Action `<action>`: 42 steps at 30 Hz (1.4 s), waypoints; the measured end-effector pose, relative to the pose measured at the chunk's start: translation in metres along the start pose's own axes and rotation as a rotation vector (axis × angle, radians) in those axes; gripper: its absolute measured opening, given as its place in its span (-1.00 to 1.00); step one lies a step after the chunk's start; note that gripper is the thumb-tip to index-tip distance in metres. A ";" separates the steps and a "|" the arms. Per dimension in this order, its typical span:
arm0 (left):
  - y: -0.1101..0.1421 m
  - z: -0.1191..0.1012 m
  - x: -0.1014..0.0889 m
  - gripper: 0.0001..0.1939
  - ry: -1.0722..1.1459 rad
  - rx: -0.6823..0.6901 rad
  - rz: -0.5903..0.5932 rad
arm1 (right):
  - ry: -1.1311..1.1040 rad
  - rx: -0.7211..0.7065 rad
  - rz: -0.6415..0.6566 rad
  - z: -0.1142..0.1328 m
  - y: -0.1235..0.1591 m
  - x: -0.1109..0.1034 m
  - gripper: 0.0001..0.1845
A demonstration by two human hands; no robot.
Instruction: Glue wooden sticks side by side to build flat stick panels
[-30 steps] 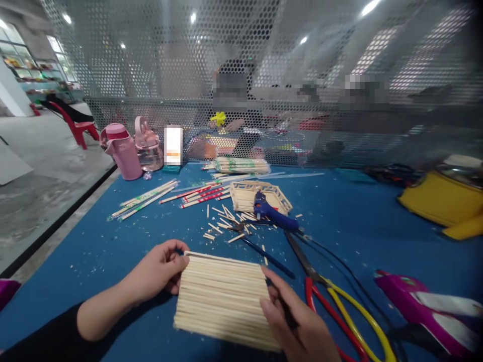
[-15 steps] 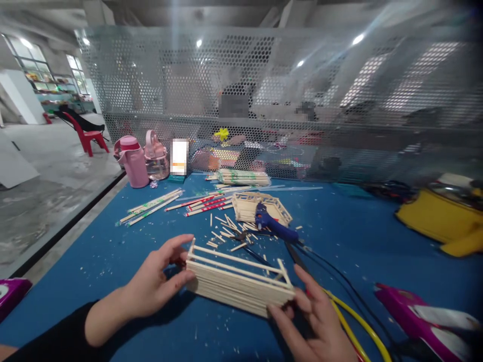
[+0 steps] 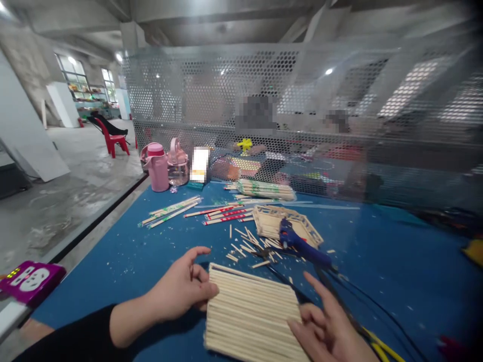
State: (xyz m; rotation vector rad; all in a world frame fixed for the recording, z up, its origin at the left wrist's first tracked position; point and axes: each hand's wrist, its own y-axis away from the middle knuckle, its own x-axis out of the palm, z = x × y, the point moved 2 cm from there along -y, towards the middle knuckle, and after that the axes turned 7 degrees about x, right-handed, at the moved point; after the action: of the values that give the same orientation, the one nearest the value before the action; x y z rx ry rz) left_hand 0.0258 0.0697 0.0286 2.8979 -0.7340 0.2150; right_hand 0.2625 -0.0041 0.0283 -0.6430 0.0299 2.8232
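Between my two hands is a panel of pale wooden sticks [image 3: 252, 314], laid side by side, its broad slatted face turned up toward me. My left hand [image 3: 184, 284] grips the left edge, thumb on the face and index finger stretched past the corner. On the opposite edge, my right hand [image 3: 328, 322] pinches with the thumb in front, its index finger pointing outward. Beyond the panel lie short cut stick pieces [image 3: 245, 244] and dark-handled pliers [image 3: 264, 253]. A blue glue gun [image 3: 304, 246] rests against a small stick-built tray [image 3: 264, 226].
Wrapped chopsticks [image 3: 171, 211] and a bundled pack [image 3: 266, 189] lie toward the back of the blue table [image 3: 124, 266]. A pink jug [image 3: 157, 168] and a pink-lidded bottle [image 3: 177, 163] stand back left. A perforated metal screen [image 3: 211, 95] borders the far side. A purple power strip [image 3: 35, 281] sits left.
The stick piece has been tipped so its slatted face shows instead of its long side and rails. Both hands keep hold of it. The view has swung left.
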 end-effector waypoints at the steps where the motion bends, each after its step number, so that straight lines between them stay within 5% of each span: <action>1: -0.002 0.003 -0.001 -0.25 -0.034 -0.033 0.002 | 0.116 -0.028 -0.012 0.001 -0.007 -0.004 -0.33; 4: -0.005 0.008 -0.007 -0.30 -0.194 -0.083 -0.008 | 0.413 -0.128 -0.059 0.008 -0.033 -0.020 -0.46; 8: -0.004 0.001 -0.013 -0.53 -0.586 0.124 -0.095 | 0.770 -0.242 0.026 0.033 -0.066 -0.028 -0.74; 11: -0.006 -0.004 -0.016 -0.63 -0.748 0.230 -0.118 | 0.932 -0.334 0.164 0.057 -0.087 -0.009 -0.75; 14: -0.009 -0.004 -0.017 -0.67 -0.797 0.258 -0.120 | 1.169 -0.426 0.169 0.072 -0.110 0.020 -0.79; 20: -0.014 -0.001 -0.019 -0.73 -0.803 0.236 -0.102 | 1.335 -0.210 0.056 0.054 -0.159 0.049 -0.76; 26: -0.013 0.001 -0.019 -0.74 -0.808 0.257 -0.083 | 1.455 -0.033 0.047 0.029 -0.174 0.017 -0.67; 31: -0.012 0.002 -0.018 -0.74 -0.805 0.251 -0.082 | 1.504 -0.144 0.041 0.031 -0.168 0.001 -0.77; 35: -0.012 0.001 -0.017 -0.75 -0.802 0.250 -0.068 | 1.535 -0.273 0.050 0.036 -0.176 0.013 -0.78; 42: -0.014 0.000 -0.019 -0.75 -0.795 0.247 -0.062 | 1.563 -0.288 0.222 0.036 -0.219 0.030 -0.66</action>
State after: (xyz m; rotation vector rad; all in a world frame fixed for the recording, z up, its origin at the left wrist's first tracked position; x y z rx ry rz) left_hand 0.0161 0.0905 0.0234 3.2023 -0.7388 -0.9691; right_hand 0.2739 0.2181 0.0551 -2.7383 -0.0327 1.7215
